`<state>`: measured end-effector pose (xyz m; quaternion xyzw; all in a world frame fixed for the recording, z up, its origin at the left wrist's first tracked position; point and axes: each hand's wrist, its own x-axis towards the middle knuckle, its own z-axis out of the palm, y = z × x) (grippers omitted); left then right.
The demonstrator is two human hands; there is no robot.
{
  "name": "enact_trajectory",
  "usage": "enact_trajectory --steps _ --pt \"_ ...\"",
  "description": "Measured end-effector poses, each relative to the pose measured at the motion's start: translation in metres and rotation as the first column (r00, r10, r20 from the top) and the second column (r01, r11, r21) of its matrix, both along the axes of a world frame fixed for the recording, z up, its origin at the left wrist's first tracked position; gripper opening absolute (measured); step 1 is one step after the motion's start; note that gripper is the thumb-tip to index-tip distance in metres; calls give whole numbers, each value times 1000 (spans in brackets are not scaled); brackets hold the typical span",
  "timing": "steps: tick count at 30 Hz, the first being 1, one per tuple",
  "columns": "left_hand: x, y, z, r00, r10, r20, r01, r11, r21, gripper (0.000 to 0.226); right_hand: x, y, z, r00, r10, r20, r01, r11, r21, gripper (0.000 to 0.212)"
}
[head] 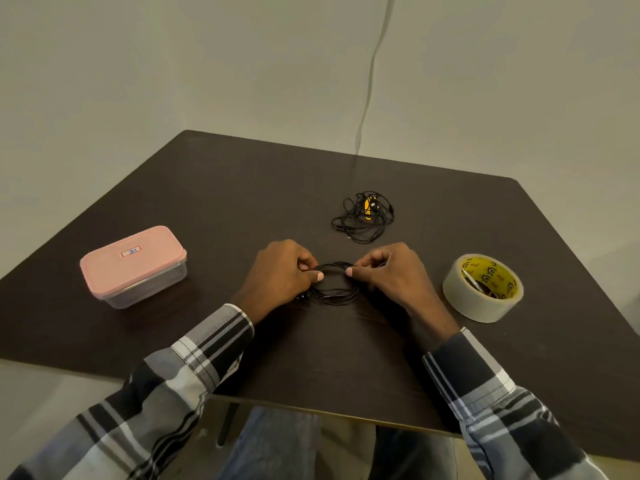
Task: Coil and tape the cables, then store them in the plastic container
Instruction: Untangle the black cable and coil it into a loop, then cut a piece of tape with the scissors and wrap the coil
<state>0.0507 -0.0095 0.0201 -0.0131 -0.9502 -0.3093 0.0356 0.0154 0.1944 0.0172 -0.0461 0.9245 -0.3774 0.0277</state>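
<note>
I hold a coil of thin black cable between both hands: my left hand pinches its left side with thumb and curled fingers, and my right hand pinches its right side the same way. The coil is a flat ring of several loops, low over the dark brown table, with its near edge bowing toward me between my thumbs. I cannot tell whether it touches the tabletop.

From the head camera, a second black cable lies in a loose tangle farther back on the table, apart from my hands, with a yellow-and-black piece in its middle. A roll of pale packing tape with a yellow printed core lies flat near my right hand. The clear plastic container sits well to the left of my left hand, its pink lid on. My plaid sleeves reach in from the near edge.
</note>
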Motion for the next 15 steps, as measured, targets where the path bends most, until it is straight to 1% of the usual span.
enact_trajectory --steps 3,5,7,10,15 --pt "-2 -3 -8 999 -30 -28 31 998 55 30 1 -3 -2 999 6 -49 -3 998 56 16" --pt "-4 -6 -12 998 -45 -36 48 996 70 29 1 -4 -2 998 10 -70 -4 997 81 16" --pt "-5 -7 -13 998 -51 -38 54 995 85 24 -1 -3 -2 997 25 -74 -17 995 100 20" --pt "-8 -7 -11 997 -53 -51 60 988 143 12 -4 -3 1 995 47 -88 -41 996 74 23" --pt "-18 -8 0 996 -36 -76 49 985 167 16 -9 -3 11 989 14 -150 -16 1000 -12 26"
